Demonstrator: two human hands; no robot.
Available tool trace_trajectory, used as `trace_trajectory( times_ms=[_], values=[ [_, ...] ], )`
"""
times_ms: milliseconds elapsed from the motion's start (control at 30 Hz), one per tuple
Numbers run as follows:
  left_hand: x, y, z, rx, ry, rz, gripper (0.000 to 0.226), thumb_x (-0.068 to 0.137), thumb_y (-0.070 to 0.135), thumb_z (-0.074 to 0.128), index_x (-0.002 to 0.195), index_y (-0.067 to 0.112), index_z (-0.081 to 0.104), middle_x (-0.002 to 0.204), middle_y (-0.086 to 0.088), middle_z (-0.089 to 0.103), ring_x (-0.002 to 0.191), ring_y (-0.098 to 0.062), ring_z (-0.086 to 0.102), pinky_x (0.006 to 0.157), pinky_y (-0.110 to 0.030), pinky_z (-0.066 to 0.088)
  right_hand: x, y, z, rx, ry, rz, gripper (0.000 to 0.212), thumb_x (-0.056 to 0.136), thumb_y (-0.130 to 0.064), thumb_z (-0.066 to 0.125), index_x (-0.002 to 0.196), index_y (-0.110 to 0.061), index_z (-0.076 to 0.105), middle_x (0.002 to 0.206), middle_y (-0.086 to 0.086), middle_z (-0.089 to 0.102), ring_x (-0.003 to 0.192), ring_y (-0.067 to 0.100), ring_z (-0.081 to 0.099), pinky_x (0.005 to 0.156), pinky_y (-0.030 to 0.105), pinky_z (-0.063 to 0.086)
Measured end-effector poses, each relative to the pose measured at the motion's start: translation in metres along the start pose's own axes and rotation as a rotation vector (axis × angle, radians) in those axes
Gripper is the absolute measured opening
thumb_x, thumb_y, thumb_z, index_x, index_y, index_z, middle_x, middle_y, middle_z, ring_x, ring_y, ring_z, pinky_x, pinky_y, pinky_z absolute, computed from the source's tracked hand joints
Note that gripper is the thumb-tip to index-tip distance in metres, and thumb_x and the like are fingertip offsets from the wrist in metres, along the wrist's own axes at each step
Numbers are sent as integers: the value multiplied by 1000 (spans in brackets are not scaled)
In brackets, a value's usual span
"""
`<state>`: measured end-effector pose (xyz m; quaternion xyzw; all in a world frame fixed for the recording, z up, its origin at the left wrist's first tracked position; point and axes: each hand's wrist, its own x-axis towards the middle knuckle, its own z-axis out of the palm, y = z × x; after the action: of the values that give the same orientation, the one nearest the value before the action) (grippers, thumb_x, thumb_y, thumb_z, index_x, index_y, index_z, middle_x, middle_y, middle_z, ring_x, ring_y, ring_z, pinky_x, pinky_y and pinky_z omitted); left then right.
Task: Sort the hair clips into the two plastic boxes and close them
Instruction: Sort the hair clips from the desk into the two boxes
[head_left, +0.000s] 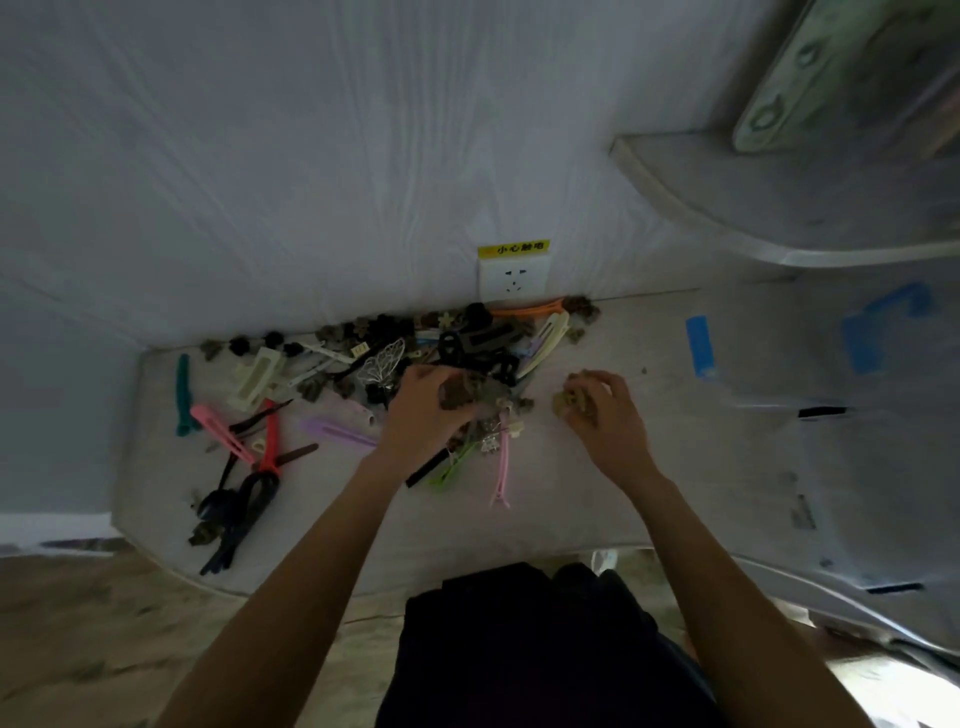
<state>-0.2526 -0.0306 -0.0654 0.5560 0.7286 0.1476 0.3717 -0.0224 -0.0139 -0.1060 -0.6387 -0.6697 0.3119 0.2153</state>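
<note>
Head view is looking down on a pale table set against a white wall, with a heap of hair clips lying across the middle of the frame along the wall edge and spilling toward the lower left. The left hand is sitting at the centre of the frame on the near edge of the heap, its fingers curling round a clump of small brown claw clips. The right hand is sitting just right of centre, apart from the heap, its fingers curling round a small tan claw clip and holding it against the tabletop.

Left of the hands, a teal clip, a pink clip, a red clip and a cream rectangular claw clip are lying spread apart on the table. A silver butterfly clip is lying just left of the left hand. Dark long clips are lying in the lower left of the spread. Below the left hand a light pink clip and a green clip are pointing toward the near edge of the table.

A wall socket with a yellow label above it is showing just above the heap. Blue tape is sticking to the table at the right of the frame. The right side is blurred, and I cannot tell the plastic boxes there.
</note>
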Motion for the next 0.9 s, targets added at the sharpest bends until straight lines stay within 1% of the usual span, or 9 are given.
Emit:
trace_trajectory(
  times_ms=[100,167,233,300,433,500,600,733,900],
  values=[
    [-5,-1,-6,-468,7,-127,40,79,26,72,115,16,59,116,-8,62,96,-23,65,87,-33,52,1,1,-10,185,-70,46,39,80,-19,72,114,-8,58,126,16,46,106,21,52,86,11,39],
    [-14,7,-5,-777,23,-203,34,83,17,67,116,12,58,115,-9,64,83,-14,68,74,-28,57,1,2,-21,336,-137,105,43,73,-20,77,111,-14,58,122,14,47,105,23,53,84,25,49],
    [-20,17,-1,-919,44,-182,38,88,13,60,125,13,52,114,-5,64,87,-13,68,73,-25,57,1,5,-34,461,-184,158,43,71,-20,79,108,-17,56,118,12,50,101,24,55,69,27,57],
    [-22,24,6,-1043,61,-175,48,89,10,57,134,19,42,115,-2,63,97,-16,65,80,-28,57,-1,4,-44,554,-227,194,39,74,-15,77,106,-15,54,114,8,53,94,21,55,56,13,52],
    [-21,46,32,-1273,114,-260,42,92,7,51,131,19,41,108,3,64,85,-10,69,81,-29,56,-7,13,-67,662,-267,266,31,79,-11,72,103,-19,53,104,-2,57,89,20,59,59,14,49],
    [-19,57,44,-1242,148,-305,43,91,8,55,131,10,43,107,-1,63,85,-13,68,83,-32,55,-10,18,-79,693,-253,282,28,81,-11,70,102,-19,54,100,-4,56,83,16,59,54,9,48],
    [-18,81,60,-1066,189,-258,44,85,7,63,125,12,46,118,-11,58,88,-21,65,64,-25,58,-17,23,-102,703,-192,243,23,83,-13,67,101,-20,55,102,-2,57,79,10,60,55,7,47],
    [-14,135,87,-820,158,54,45,76,0,71,110,18,48,122,-13,53,92,-30,64,73,-40,59,-20,34,-147,777,-32,158,24,84,-9,65,104,-19,54,96,-7,60,73,2,62,56,11,48],
    [3,203,135,-426,92,425,52,69,14,79,110,24,49,124,-3,43,95,-11,60,81,-27,55,-15,68,-199,761,156,102,30,87,-2,59,113,-11,50,93,-8,60,66,-9,61,55,10,48]
  ],
)
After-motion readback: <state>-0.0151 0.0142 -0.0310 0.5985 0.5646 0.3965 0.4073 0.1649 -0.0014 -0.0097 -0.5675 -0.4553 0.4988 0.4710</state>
